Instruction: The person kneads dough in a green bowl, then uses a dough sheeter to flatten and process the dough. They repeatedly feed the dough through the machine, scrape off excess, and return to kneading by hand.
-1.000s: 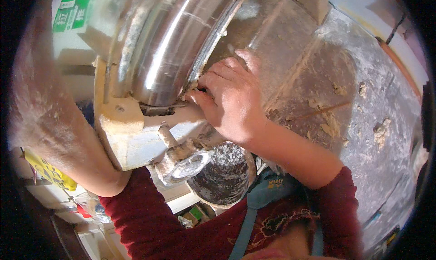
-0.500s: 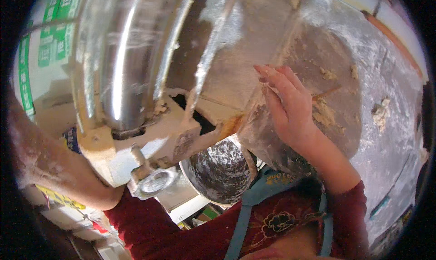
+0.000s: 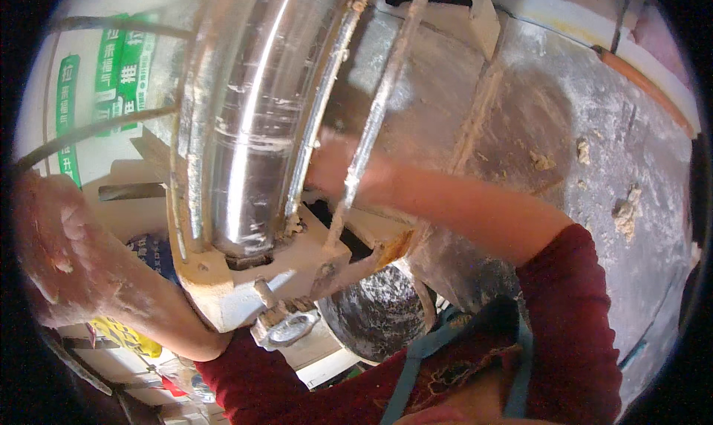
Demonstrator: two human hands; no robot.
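A floury machine with a shiny steel roller (image 3: 256, 128) fills the left half of the view. My right hand (image 3: 328, 163) reaches in past a metal rod (image 3: 382, 94), beside the roller. It is blurred and its fingers are hidden, so whether it holds anything cannot be made out. My left forearm (image 3: 141, 291), dusted with flour, runs up along the machine's left side. Its whitened far part, around my left hand (image 3: 56, 235), lies at the dark rim; no fingers can be told apart there.
Right of the machine lies a floured work surface (image 3: 624, 276) with crumbs of dough (image 3: 627, 213) on it. A dark floury round pan (image 3: 379, 310) sits below the machine's front edge, near a metal clamp-like fitting (image 3: 286, 328). A yellow package (image 3: 126, 336) is at lower left.
My right hand has moved left, from above the work surface to behind the rod by the roller. The view has shifted, so the machine appears farther right and lower.
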